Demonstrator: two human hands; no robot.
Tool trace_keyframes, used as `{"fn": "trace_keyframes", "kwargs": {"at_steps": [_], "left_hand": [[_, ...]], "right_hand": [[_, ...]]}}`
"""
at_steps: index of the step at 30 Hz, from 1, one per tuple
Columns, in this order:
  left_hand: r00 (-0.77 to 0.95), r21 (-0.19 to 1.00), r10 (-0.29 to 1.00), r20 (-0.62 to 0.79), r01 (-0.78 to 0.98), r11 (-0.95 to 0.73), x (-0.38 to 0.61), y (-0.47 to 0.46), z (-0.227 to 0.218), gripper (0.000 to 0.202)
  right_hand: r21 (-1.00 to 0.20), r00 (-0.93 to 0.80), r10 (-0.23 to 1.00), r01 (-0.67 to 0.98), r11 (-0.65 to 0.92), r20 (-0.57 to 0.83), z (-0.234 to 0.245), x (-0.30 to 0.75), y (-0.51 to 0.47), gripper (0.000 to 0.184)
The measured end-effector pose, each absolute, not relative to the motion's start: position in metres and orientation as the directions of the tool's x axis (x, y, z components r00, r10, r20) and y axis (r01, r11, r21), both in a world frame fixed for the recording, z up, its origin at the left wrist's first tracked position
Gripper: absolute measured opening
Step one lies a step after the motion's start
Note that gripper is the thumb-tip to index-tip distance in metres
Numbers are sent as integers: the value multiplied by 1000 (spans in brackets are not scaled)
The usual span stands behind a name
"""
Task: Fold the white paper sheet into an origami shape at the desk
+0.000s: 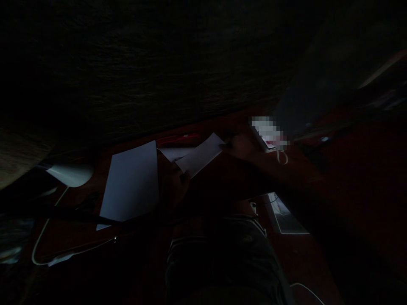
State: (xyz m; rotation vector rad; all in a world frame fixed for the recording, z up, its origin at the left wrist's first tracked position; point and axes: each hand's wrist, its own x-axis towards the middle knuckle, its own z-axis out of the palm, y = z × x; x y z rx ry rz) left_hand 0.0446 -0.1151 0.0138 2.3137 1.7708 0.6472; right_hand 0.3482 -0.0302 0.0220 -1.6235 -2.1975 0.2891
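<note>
A narrow piece of white paper (201,156) is stretched at a slant between my two hands. My left hand (175,183) pinches its lower left end, the thumb showing at the edge. At the upper right end, the fingers of my right hand (239,146) are closed on the same paper. Behind it lies another white paper (174,153), partly covered. To the left of my left hand rests a large stack of white sheets (132,182). The scene is very dark, so finger details are hard to make out.
A lit phone (265,133), partly pixelated, lies beyond my right hand with a white cable (282,157). Thin red items (176,137) lie behind the papers. A white cone-shaped object (72,174) with a cord is at the left. Lower right, a pale flat box (288,218) shows.
</note>
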Motion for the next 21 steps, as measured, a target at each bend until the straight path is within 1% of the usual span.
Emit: {"fn": "trace_keyframes", "kwargs": {"at_steps": [3,6,10,15,21], "left_hand": [[201,363,945,257,887,-287,44,-116,12,32],[225,326,939,261,895,-305,44,-116,12,36],[242,244,924,298,916,-318,46,-117,13,38],[226,187,904,364,933,-308,49,-120,12,37],[230,175,902,364,935,-309,51,-124,15,34]], "right_hand": [[-380,-234,961,884,274,150,25,347,-31,41],[-351,-232,956,893,283,181,26,345,-32,40],[-326,-221,955,904,277,199,26,343,-34,39],[-280,-201,961,927,249,189,24,339,-34,47],[-281,-151,965,937,209,215,21,337,-33,55]]}}
